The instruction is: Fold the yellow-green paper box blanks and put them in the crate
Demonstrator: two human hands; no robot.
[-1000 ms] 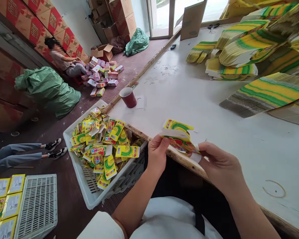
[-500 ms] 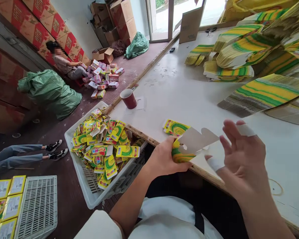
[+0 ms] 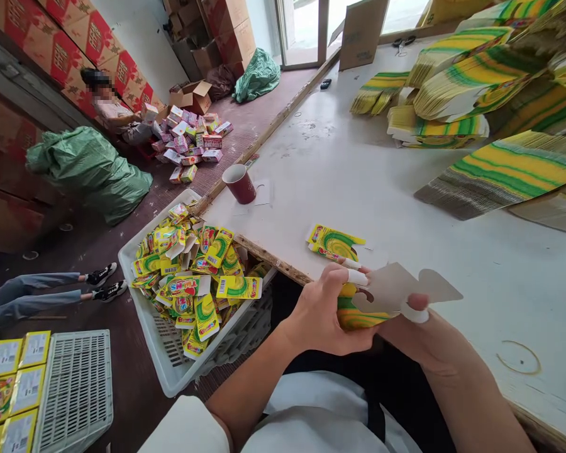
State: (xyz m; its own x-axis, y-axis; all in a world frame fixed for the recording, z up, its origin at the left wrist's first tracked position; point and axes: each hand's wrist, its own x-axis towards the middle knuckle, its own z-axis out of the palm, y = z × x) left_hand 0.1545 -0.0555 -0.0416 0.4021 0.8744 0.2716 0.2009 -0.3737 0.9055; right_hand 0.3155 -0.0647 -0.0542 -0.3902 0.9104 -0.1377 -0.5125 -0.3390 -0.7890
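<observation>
White crate [image 3: 170, 371] on floor at left, heaped with folded yellow-green cartons. Left hand [image 3: 323, 311] clasps the yellow-green carton blank [image 3: 358, 314] at the table [image 3: 453, 264] edge; plain grey flap [image 3: 396, 289] stands open. Right hand [image 3: 427, 336] grips the same blank from the right, taped thumb on the flap. One folded carton [image 3: 332, 242] lies on the table just beyond. Blank stacks [image 3: 500, 170] at far right.

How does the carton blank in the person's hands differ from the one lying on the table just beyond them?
The held carton blank is clasped by the left hand and right hand, partly opened, its plain grey flaps spread out. The lying carton blank rests flat and untouched on the white table, printed side up. Both carry the same yellow and green print.
</observation>
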